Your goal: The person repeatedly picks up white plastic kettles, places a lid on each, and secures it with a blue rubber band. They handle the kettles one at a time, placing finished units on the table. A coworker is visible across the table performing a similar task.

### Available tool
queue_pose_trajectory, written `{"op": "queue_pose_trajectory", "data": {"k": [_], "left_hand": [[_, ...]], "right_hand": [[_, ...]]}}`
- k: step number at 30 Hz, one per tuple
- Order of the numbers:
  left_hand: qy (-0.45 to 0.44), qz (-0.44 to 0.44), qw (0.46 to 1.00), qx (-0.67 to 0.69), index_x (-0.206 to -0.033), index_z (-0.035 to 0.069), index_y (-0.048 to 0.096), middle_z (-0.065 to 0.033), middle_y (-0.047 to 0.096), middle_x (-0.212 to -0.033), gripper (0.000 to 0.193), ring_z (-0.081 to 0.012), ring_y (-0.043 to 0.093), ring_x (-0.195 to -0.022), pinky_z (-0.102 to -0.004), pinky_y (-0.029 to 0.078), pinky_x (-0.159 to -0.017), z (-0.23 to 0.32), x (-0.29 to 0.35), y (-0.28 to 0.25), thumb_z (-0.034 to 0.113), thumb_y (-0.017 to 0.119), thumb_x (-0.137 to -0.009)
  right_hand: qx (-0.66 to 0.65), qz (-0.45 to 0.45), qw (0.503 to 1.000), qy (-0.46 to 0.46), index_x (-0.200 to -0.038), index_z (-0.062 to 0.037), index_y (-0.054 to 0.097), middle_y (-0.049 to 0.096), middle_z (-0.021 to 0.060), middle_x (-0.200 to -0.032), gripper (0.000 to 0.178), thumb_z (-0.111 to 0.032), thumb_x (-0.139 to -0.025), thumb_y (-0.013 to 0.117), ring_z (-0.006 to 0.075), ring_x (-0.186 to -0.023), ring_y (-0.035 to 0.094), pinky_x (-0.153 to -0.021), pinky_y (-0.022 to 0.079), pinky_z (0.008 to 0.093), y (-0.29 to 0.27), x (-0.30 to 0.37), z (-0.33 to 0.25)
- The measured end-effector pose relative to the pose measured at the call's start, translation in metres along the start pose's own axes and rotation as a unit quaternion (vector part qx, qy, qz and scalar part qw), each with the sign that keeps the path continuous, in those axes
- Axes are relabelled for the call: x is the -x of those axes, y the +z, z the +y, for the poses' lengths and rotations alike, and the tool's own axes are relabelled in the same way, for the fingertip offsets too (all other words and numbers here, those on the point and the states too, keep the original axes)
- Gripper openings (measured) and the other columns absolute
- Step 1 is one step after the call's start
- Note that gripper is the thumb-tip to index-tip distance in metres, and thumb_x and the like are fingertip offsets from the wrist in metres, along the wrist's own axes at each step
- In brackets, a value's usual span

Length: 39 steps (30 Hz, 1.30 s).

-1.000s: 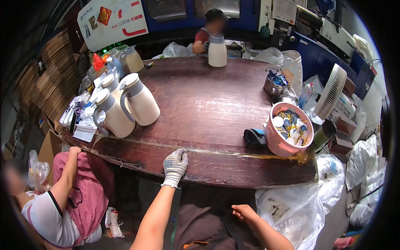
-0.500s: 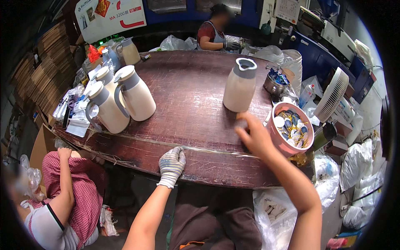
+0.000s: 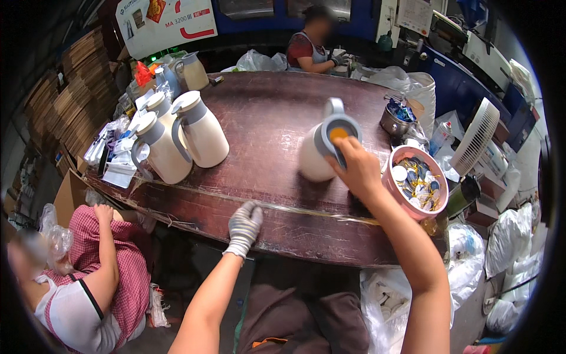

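Observation:
A white vacuum jug [image 3: 313, 154] with a grey collar stands off upright at the table's middle right, its open mouth tipped toward me and its handle on the far side. My right hand [image 3: 356, 167], bare, has its fingers over the near rim and grips it. Something orange shows inside the mouth. On the table's near edge rests my left hand [image 3: 244, 226] in a striped glove, fingers curled together, with nothing visible in it. Two lidded white jugs, one in front [image 3: 168, 153] and one beside it [image 3: 203, 135], stand at the left; another is partly hidden behind them.
A pink bucket [image 3: 445, 200] of small discs and gold cords sits right of my right hand, near a metal pot [image 3: 394, 123] and a white fan [image 3: 476, 135]. Packets [image 3: 121, 168] lie at the left edge. One person sits near left; another works across the table.
My right hand has reached the jug's rim and taken hold. The jug has come nearer, tilting toward me and turning its handle to the far side. My left hand stays at the edge.

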State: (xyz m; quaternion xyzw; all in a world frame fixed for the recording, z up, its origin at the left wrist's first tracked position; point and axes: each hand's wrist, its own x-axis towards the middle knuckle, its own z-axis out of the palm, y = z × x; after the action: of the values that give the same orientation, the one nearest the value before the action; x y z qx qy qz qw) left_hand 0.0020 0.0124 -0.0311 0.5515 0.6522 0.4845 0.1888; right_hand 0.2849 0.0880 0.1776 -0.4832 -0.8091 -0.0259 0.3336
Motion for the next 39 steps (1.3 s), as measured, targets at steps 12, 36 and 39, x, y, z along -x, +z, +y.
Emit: {"op": "queue_pose_trajectory", "data": {"k": [12,36,39], "left_hand": [[-0.178,-0.507,0.819,0.203,-0.106,0.0,0.066,-0.0054,0.068,-0.094,0.037,-0.0113,0.062,-0.083,-0.0248,0.051,-0.075,0.168,0.084,-0.048,0.001,0.068,-0.069],[-0.234,-0.406,0.865,0.181,-0.108,0.001,0.065,0.0004,0.064,-0.081,0.029,-0.0041,0.057,-0.069,-0.0209,0.047,-0.063,0.206,0.158,-0.035,0.009,0.07,-0.081],[-0.205,-0.405,0.875,0.165,-0.108,0.001,0.066,-0.0007,0.065,-0.084,0.029,-0.0058,0.058,-0.074,-0.0227,0.049,-0.069,0.204,0.165,-0.04,0.009,0.07,-0.08]], "right_hand": [[-0.383,-0.12,0.915,-0.048,-0.105,-0.0052,0.067,0.069,0.012,-0.098,0.03,-0.026,-0.085,0.072,0.0309,-0.085,0.068,-0.071,0.054,0.037,-0.06,0.266,-0.059],[-0.147,-0.323,0.763,0.54,-0.125,-0.0069,0.062,0.064,0.0148,-0.121,0.058,-0.046,-0.083,0.063,0.0308,-0.115,0.057,-0.098,0.042,0.041,-0.027,0.423,0.124],[-0.528,-0.208,0.568,0.595,-0.125,0.0001,0.059,0.065,0.0075,-0.113,0.061,-0.041,-0.08,0.067,0.017,-0.106,0.058,-0.089,0.047,0.0313,-0.078,0.413,0.098]]}}
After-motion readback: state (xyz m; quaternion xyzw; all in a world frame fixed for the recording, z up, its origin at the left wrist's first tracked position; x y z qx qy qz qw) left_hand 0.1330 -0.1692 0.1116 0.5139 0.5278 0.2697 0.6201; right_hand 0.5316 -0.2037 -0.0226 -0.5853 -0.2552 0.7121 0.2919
